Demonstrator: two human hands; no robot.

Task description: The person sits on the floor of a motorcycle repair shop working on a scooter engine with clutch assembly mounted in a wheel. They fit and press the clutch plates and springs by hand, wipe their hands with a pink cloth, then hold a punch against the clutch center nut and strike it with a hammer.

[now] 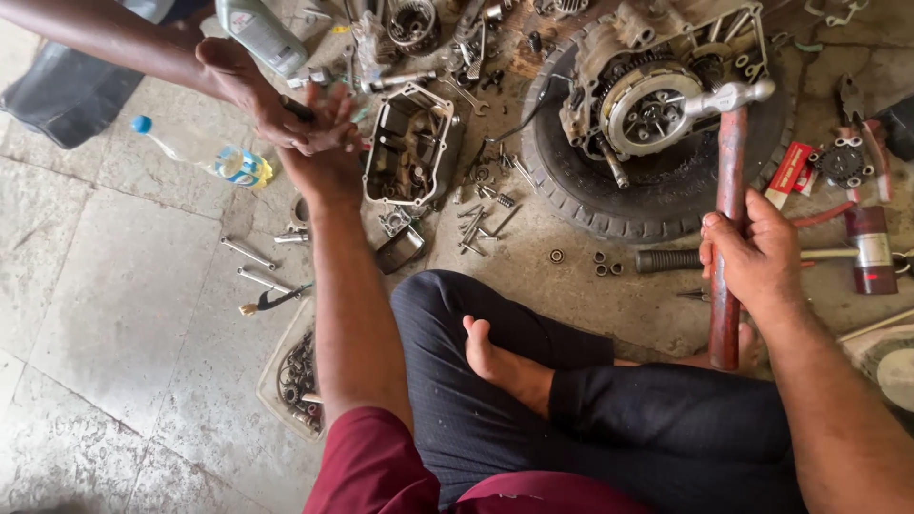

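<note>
Right hand (pixel 757 262) has a closed grip on a hammer (pixel 728 205); left hand (pixel 328 157) lies open-palmed under another person's hand (pixel 249 90).

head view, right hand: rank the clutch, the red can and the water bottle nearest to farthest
From the right hand, which grips a hammer:
1. Red can, just to its right on the floor.
2. Clutch, up and left, in the engine on the tyre.
3. Water bottle, far left, near the left hand.

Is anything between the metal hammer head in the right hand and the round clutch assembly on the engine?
Nothing visible: the right hand holds the reddish-handled hammer with its metal head right at the round clutch assembly, no object between them.
</note>
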